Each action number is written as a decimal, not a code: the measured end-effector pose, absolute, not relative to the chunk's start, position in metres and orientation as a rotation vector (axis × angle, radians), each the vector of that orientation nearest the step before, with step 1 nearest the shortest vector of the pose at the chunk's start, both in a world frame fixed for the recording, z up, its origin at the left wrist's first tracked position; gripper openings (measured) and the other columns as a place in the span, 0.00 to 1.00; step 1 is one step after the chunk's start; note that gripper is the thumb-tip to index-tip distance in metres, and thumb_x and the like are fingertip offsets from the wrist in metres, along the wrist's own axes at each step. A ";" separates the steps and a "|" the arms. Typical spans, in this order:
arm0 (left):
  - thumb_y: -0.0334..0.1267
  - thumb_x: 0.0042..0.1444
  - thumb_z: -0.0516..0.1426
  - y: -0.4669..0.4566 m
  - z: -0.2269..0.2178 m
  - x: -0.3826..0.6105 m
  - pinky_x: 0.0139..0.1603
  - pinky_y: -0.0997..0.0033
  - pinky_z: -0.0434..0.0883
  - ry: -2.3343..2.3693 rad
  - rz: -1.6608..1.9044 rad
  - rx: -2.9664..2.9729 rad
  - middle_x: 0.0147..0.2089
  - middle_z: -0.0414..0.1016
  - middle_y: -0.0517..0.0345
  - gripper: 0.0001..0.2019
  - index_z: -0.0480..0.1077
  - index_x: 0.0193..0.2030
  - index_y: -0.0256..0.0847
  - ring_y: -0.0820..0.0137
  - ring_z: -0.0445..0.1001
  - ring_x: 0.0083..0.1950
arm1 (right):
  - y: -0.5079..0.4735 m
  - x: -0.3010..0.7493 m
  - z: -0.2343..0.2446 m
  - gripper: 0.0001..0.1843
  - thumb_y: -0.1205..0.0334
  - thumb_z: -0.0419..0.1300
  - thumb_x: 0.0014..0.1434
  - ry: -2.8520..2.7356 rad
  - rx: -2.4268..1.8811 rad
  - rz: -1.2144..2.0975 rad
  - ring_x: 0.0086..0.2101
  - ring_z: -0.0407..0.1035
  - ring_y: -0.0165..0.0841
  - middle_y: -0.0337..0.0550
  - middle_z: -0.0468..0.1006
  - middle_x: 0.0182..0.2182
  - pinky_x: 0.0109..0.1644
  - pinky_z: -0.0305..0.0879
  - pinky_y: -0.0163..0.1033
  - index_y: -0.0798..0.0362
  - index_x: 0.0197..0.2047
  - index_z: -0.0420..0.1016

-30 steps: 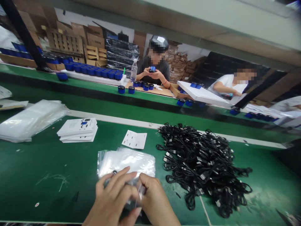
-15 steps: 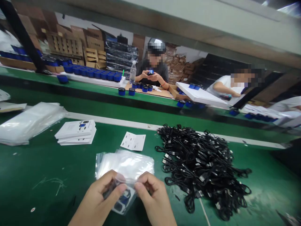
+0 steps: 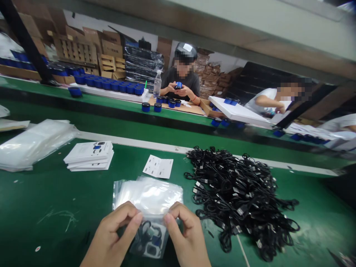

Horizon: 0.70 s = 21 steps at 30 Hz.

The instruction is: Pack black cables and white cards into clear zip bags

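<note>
Between both hands hangs a clear plastic bag [image 3: 151,241] with a coiled black cable and a printed leaflet visible inside. My left hand [image 3: 115,230] pinches its top edge at the left corner, thumb against forefinger. At the opposite corner, my right hand [image 3: 185,231] grips the same edge in a pinch. Just beyond the fingers lies a stack of clear plastic bags [image 3: 151,193]. A folded leaflet [image 3: 158,167] rests behind that stack. To the right spreads a large heap of black USB cables [image 3: 236,196].
A pile of leaflets [image 3: 89,155] and larger plastic bags [image 3: 36,142] lie on the left of the green table [image 3: 55,200]. Behind, a raised shelf carries blue round containers [image 3: 111,85] and a bottle [image 3: 157,84]. Co-workers [image 3: 180,79] sit across from me.
My left hand has moved to the left along the bag's top edge. The bag now hangs straighter, and its contents show more clearly between my hands.
</note>
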<state>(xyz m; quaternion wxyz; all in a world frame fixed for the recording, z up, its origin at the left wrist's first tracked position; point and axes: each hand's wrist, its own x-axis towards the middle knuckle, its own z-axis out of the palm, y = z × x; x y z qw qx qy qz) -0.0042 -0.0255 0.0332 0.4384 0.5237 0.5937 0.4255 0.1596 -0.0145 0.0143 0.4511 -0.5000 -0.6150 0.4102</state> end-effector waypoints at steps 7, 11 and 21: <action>0.52 0.58 0.51 -0.027 0.027 0.005 0.28 0.79 0.61 1.361 1.047 1.182 0.24 0.58 0.67 0.17 0.65 0.26 0.43 0.74 0.60 0.27 | -0.017 0.146 0.002 0.15 0.56 0.53 0.60 -1.341 -1.162 1.102 0.25 0.55 0.29 0.34 0.60 0.21 0.29 0.53 0.33 0.52 0.24 0.63; 0.50 0.57 0.53 -0.026 0.025 0.007 0.30 0.78 0.63 1.335 1.054 1.213 0.25 0.63 0.65 0.15 0.68 0.27 0.43 0.73 0.63 0.28 | -0.016 0.143 0.003 0.14 0.58 0.54 0.59 -1.303 -1.142 1.126 0.25 0.56 0.29 0.34 0.62 0.20 0.29 0.53 0.33 0.53 0.24 0.64; 0.48 0.58 0.52 -0.028 0.020 0.010 0.27 0.79 0.64 1.398 1.091 1.282 0.23 0.61 0.67 0.16 0.65 0.24 0.43 0.74 0.63 0.25 | -0.020 0.139 -0.003 0.17 0.53 0.53 0.61 -1.339 -1.201 1.103 0.23 0.53 0.28 0.32 0.58 0.19 0.26 0.51 0.32 0.52 0.23 0.62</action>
